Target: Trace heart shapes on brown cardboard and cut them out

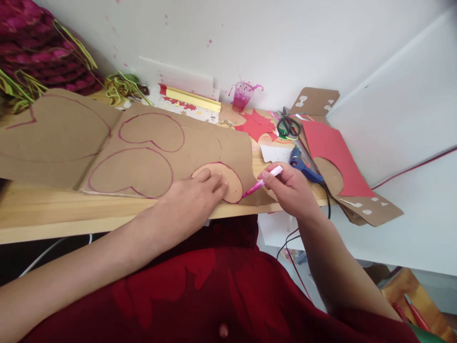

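Note:
My left hand lies on a tan rounded cutout, pressing it onto the brown cardboard sheet with its fingertips. Much of the cutout's left side is hidden under those fingers. Between thumb and fingers, my right hand grips a pink-and-white marker. Its tip touches the cutout's lower right edge, where a purple line runs along the outline. Further left on the cardboard, two heart outlines are drawn in purple, with a larger curved outline on the left panel.
A blue glue gun and dark-handled scissors lie right of the cardboard. Behind are red paper cutouts, a pink-stained cup and a yellow strip. Red sheet rests at right; yarn lies back left.

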`<state>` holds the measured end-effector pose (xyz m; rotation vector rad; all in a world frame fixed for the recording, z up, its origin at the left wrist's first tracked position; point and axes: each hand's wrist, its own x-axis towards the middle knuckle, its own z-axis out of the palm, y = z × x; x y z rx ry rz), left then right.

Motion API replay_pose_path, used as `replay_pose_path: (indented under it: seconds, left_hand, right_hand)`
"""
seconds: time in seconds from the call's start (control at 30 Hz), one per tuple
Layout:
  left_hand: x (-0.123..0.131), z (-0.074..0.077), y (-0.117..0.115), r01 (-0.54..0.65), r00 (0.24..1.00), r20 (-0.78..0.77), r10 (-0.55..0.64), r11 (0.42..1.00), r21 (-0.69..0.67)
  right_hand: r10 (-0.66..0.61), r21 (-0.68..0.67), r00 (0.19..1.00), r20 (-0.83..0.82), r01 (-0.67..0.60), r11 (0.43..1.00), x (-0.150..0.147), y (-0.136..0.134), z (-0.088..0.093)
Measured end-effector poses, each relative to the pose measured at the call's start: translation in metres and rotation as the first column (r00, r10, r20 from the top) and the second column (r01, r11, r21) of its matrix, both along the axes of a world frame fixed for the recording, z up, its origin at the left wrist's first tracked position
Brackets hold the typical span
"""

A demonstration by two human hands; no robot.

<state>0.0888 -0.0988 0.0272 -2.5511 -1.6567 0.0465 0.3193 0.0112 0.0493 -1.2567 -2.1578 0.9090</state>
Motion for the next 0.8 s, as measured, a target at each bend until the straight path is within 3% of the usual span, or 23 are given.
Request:
replay_pose_path:
  seconds: [0.33,0.8]
  left_hand:
    - [-0.002,0.001,0.001,-0.002,0.999,0.033,0.003,0.999,-0.041]
    - [-0.002,0.0,0.003,0.012,0.998,0.069,-0.01,0.999,-0.032]
  right_hand:
    - [0.056,0.001,0.994,0.091,-0.057,0.998,-0.013,0.028,0.008]
    - [0.09,0.143,0.986,0.139,-0.11,0.984,-0.057,0.059,0.014]
